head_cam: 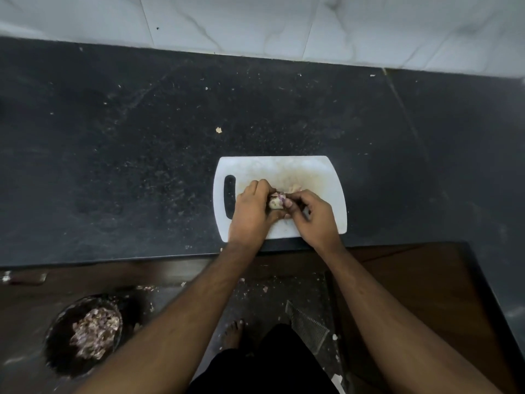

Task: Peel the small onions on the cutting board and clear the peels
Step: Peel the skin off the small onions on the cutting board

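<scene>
Dark counter (142, 166), tiled wall (255, 21); white board (312, 172) near edge.
L hand (251, 213) + R hand (314, 217) both pinch onion (276, 201); bin (82, 334) w/ peels on floor.

Both hands (281, 211) crowd the middle of the white cutting board (326, 177), blocking its near half. The dark tabletop (127, 155) lies open to the left, right and behind the board as far as the tiled wall (255, 24). Down on the floor, a peel-filled bin (56, 336) stands left.
</scene>
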A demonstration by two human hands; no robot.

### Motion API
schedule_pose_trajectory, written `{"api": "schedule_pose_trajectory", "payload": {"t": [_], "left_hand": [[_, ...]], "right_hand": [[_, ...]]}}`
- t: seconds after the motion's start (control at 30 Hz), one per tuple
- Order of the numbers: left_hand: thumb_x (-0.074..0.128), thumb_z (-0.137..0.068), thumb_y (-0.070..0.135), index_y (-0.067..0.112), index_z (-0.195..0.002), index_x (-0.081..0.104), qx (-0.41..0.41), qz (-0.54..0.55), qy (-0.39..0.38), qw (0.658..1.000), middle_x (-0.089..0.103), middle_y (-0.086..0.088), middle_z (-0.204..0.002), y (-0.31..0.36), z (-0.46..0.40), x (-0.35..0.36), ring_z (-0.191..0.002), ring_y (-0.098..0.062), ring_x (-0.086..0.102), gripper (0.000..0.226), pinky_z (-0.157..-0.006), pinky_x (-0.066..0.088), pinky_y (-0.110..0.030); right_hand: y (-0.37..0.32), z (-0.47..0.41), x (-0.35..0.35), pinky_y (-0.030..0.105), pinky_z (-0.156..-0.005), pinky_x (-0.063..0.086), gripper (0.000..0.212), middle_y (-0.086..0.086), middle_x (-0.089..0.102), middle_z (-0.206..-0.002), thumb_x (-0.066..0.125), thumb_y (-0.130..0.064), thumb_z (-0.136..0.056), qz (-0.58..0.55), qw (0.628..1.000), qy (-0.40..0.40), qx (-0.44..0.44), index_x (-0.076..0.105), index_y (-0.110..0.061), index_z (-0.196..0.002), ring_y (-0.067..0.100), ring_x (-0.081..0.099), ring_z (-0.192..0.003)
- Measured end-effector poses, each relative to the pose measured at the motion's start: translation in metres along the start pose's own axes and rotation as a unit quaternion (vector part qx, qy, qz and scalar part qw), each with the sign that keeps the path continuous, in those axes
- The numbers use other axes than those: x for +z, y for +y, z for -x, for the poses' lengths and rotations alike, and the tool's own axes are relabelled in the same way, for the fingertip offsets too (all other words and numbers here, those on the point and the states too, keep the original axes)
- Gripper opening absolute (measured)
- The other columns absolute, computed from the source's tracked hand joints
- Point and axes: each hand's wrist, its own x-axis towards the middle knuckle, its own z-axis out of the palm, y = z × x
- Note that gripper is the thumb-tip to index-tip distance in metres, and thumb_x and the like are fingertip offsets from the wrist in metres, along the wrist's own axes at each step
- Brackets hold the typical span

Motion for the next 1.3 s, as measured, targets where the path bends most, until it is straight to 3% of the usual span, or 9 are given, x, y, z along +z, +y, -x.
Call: {"api": "schedule_pose_trajectory", "payload": {"t": [0.13, 0.37, 0.57, 0.77, 1.1, 1.17, 1.3], "left_hand": [[0.087, -0.077, 0.030, 0.017, -0.103, 0.052, -0.015, -0.023, 0.009, 1.000, 0.059, -0.003, -0.106, 0.000, 0.000, -0.001, -0.097, -0.021, 0.053, 0.045, -0.088, 0.041, -0.036], [0.086, -0.079, 0.034, 0.020, -0.104, 0.052, -0.009, -0.034, 0.005, 0.999, 0.059, 0.001, -0.108, -0.007, -0.003, 0.004, -0.099, -0.020, 0.054, 0.044, -0.089, 0.038, -0.032], [0.085, -0.080, 0.029, 0.021, -0.102, 0.051, 0.001, -0.024, -0.005, 1.000, 0.059, 0.004, -0.104, -0.011, -0.005, 0.002, -0.096, -0.020, 0.055, 0.040, -0.083, 0.028, -0.027], [0.083, -0.082, 0.032, 0.021, -0.103, 0.054, 0.014, -0.019, -0.006, 1.000, 0.063, 0.006, -0.105, -0.013, -0.004, 0.001, -0.098, -0.017, 0.058, 0.038, -0.084, 0.025, -0.023], [0.083, -0.079, 0.047, 0.022, -0.105, 0.058, 0.008, 0.023, -0.019, 1.000, 0.066, 0.011, -0.101, -0.012, -0.004, -0.004, -0.095, -0.012, 0.055, 0.044, -0.088, 0.029, -0.023], [0.084, -0.080, 0.045, 0.023, -0.107, 0.058, 0.007, 0.032, -0.021, 0.999, 0.064, 0.014, -0.102, -0.012, -0.004, -0.004, -0.095, -0.008, 0.052, 0.044, -0.092, 0.031, -0.025], [0.083, -0.083, 0.038, 0.023, -0.110, 0.057, 0.004, 0.035, -0.023, 0.999, 0.064, 0.015, -0.104, -0.010, -0.005, -0.004, -0.097, -0.007, 0.053, 0.040, -0.095, 0.032, -0.028]], "right_hand": [[-0.001, 0.000, -0.002, 0.015, -0.078, 0.048, 0.016, -0.005, 0.073, -0.097, 0.070, -0.022, -0.096, 0.006, 1.000, -0.003, -0.005, 0.077, -0.013, -0.108, 0.004, 0.065, -0.090], [0.001, 0.001, -0.001, 0.025, -0.074, 0.055, 0.013, -0.003, 0.075, -0.095, 0.074, -0.018, -0.093, 0.002, 1.000, 0.021, 0.009, 0.078, -0.015, -0.105, 0.007, 0.067, -0.086], [0.003, 0.000, 0.006, 0.019, -0.064, 0.045, 0.008, -0.005, 0.067, -0.081, 0.077, -0.018, -0.090, 0.035, 0.998, 0.051, 0.017, 0.076, -0.012, -0.094, 0.004, 0.059, -0.074], [0.005, -0.003, 0.009, 0.031, -0.071, 0.055, 0.007, -0.004, 0.069, -0.088, 0.073, -0.016, -0.090, 0.023, 0.996, 0.073, 0.052, 0.073, -0.012, -0.097, 0.011, 0.064, -0.080], [0.003, -0.013, 0.011, 0.024, -0.068, 0.052, 0.008, -0.006, 0.072, -0.085, 0.070, -0.022, -0.094, -0.026, 0.972, 0.184, 0.141, 0.072, -0.014, -0.095, 0.007, 0.067, -0.078], [0.003, -0.013, 0.010, 0.027, -0.072, 0.055, 0.012, -0.005, 0.073, -0.090, 0.070, -0.021, -0.095, -0.010, 0.975, 0.183, 0.127, 0.074, -0.014, -0.103, 0.006, 0.067, -0.081], [0.003, -0.008, 0.012, 0.029, -0.089, 0.056, 0.031, -0.003, 0.068, -0.115, 0.060, -0.016, -0.100, 0.092, 0.989, 0.106, 0.045, 0.067, -0.016, -0.131, 0.014, 0.067, -0.102]]}}
